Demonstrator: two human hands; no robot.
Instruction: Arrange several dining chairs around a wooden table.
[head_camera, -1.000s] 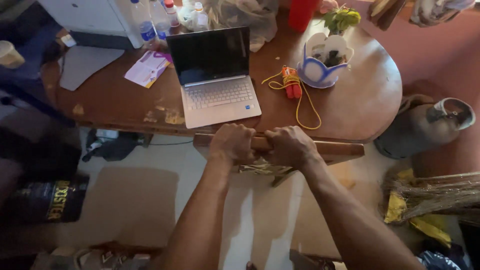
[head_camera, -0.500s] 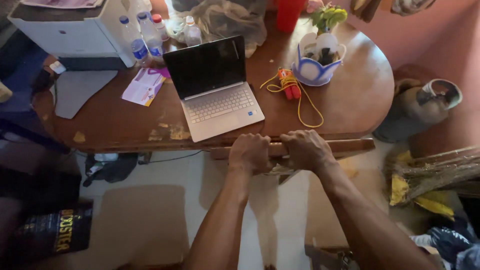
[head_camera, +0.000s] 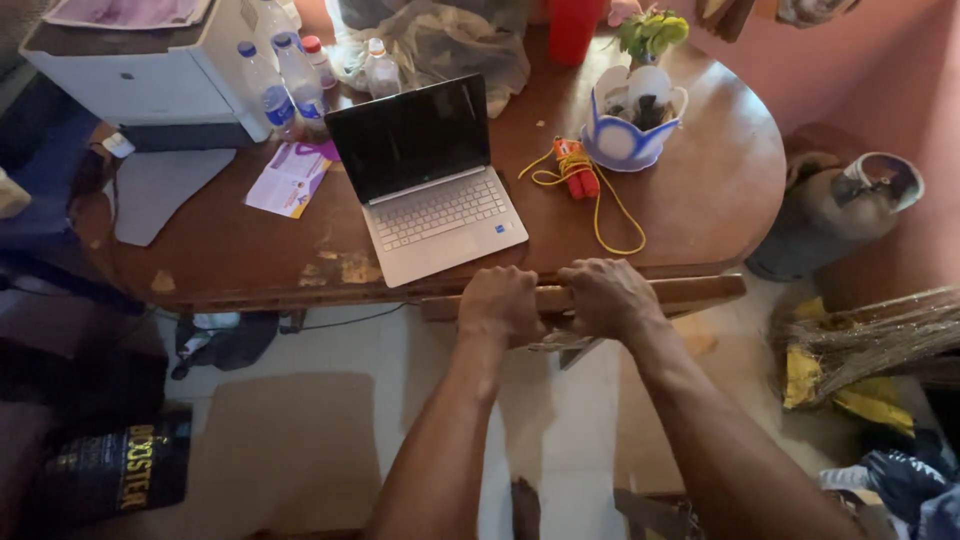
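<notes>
We see a long brown wooden bar (head_camera: 690, 291), seemingly the top rail of a chair, lying level just below the near edge of the worktop. Our left hand (head_camera: 500, 305) is clenched over it from above, knuckles up, and our right hand (head_camera: 610, 297) grips it the same way just to the right, the two hands close together but apart. The bar's right end sticks out bare beyond the right hand, and pale slats show below the hands.

Just beyond the bar is the rounded dark brown wooden worktop (head_camera: 700, 190), its near edge chipped in places. On it, directly beyond the left hand, sits an open silver laptop (head_camera: 435, 205) with a dark screen. To its right lies a coiled yellow cord with orange handles (head_camera: 580, 180), and beyond that a blue and white flower-shaped pot (head_camera: 630, 125) holding a small green plant. Left of the laptop lies a purple and white leaflet (head_camera: 290, 178), with clear plastic bottles (head_camera: 285, 85) behind it and a white printer (head_camera: 140, 70) at the far left.

On the pale floor to the right lie a grey bag (head_camera: 840, 210) and a straw broom (head_camera: 880, 335); a dark sack (head_camera: 110, 470) sits near left.
</notes>
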